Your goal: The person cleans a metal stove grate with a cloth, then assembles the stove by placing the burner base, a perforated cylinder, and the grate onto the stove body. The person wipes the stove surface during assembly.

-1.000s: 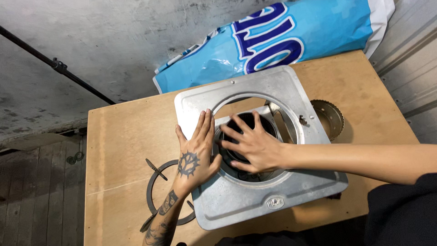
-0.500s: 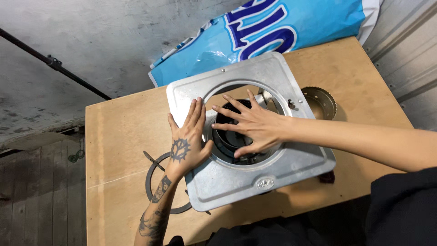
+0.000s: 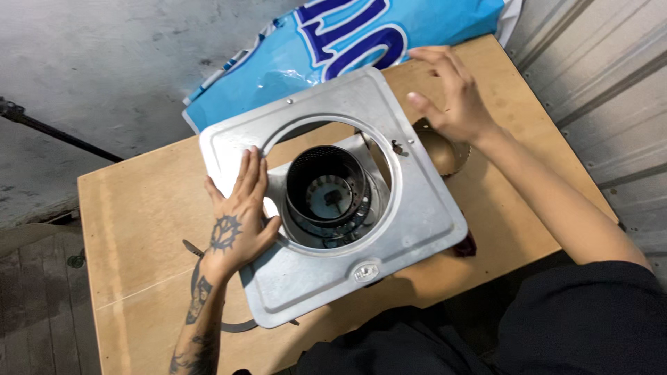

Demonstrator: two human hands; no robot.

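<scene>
A square silver metal plate (image 3: 417, 229) with a large round opening lies on a wooden table (image 3: 139, 208). Inside the opening stands a dark perforated metal cylinder (image 3: 326, 182) with a burner part at its bottom. My left hand (image 3: 240, 215) lies flat on the plate's left rim, fingers spread, thumb at the edge of the opening. My right hand (image 3: 451, 94) hovers open above the table to the right of the plate, over a round brass-coloured toothed disc (image 3: 445, 153). It holds nothing.
A blue and white plastic bag (image 3: 333, 48) lies at the table's far edge. A dark wire ring stand (image 3: 233, 325) pokes out from under the plate at the front left. Corrugated metal wall (image 3: 597, 76) stands on the right, concrete floor on the left.
My right hand has left the opening of the plate and moved up and right toward the brass disc. The dark cylinder shows uncovered. My left hand stays on the plate's left rim.
</scene>
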